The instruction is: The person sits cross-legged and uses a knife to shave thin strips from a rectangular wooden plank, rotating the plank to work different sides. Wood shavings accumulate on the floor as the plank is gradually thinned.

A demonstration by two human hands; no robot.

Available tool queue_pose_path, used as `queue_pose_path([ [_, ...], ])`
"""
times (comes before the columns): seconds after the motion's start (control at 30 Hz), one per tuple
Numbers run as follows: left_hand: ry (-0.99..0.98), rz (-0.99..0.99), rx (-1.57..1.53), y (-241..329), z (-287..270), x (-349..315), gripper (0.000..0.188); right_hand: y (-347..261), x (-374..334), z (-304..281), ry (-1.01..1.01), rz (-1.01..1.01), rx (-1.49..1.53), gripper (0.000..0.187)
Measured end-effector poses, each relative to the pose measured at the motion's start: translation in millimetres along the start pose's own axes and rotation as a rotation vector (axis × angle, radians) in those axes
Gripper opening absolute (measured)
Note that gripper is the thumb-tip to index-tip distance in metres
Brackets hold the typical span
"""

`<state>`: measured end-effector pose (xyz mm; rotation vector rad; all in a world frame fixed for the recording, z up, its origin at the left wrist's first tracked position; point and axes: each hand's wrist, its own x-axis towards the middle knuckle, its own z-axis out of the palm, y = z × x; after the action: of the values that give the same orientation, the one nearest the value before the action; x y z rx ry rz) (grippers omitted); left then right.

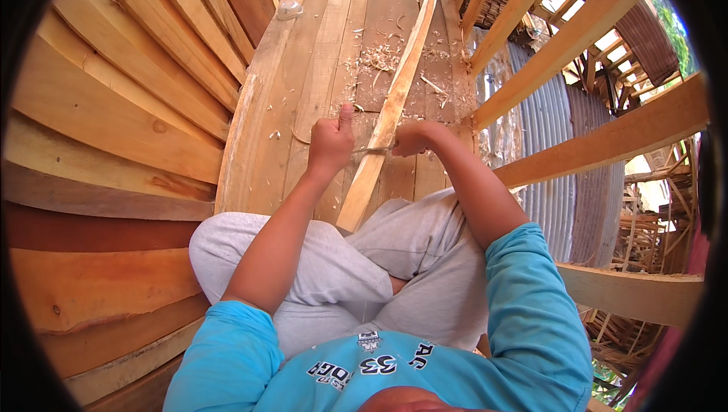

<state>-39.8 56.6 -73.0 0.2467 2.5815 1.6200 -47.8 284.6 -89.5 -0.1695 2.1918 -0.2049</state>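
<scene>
A long, narrow wooden strip (400, 86) lies lengthwise ahead of me, its near end (353, 211) between my crossed legs. Across it runs a thin metal blade, which looks like a drawknife (371, 150), held at both ends. My left hand (331, 144) is closed around its left end, thumb pointing up and away. On the other side of the strip, my right hand (413, 139) grips the right end, knuckles turned upward. Both handles are hidden inside my fists. The blade appears to touch the strip's upper face.
Curled wood shavings (383, 57) litter the plank floor (307, 86). A small clear container (289, 10) sits at the far left. Leaning boards (114, 109) line my left side. Wooden rails (599, 137) stand on my right, with corrugated metal sheets (546, 147) beyond them.
</scene>
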Motion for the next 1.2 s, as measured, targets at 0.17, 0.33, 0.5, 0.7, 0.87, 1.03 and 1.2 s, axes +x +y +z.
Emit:
queue_pose_path([
  [0.17, -0.151, -0.102, 0.187, -13.7, 1.3, 1.2, 0.076, 1.6, -16.2, -7.8, 0.013, 0.063, 0.084, 0.047],
  [0.33, -0.553, -0.154, 0.520, -19.4, 3.8, -19.9, 0.068, -1.3, -37.0, -7.1, 0.043, 0.099, 0.144, 0.049],
  [0.5, -0.724, -0.169, 0.730, -15.1, 9.9, -34.0, 0.068, -6.6, -56.9, -4.5, 0.073, 0.107, 0.144, 0.048],
  [0.7, -0.563, -0.080, 0.883, -33.2, 23.9, -59.7, 0.078, -3.8, -55.9, -0.1, 0.052, 0.095, 0.203, 0.045],
  [0.87, -0.536, -0.178, 0.748, -40.4, 28.1, -61.8, 0.075, -2.0, -56.7, 6.2, 0.149, 0.113, 0.211, 0.047],
  [1.03, -0.457, -0.210, 0.749, -22.5, 17.7, -61.8, 0.070, -0.5, -53.5, 12.4, 0.436, 0.117, 0.422, 0.054],
  [1.2, -0.216, -0.098, 0.704, -28.0, 4.4, -61.0, 0.068, -15.9, -40.5, 15.0, 0.745, -0.065, 0.683, 0.056],
])
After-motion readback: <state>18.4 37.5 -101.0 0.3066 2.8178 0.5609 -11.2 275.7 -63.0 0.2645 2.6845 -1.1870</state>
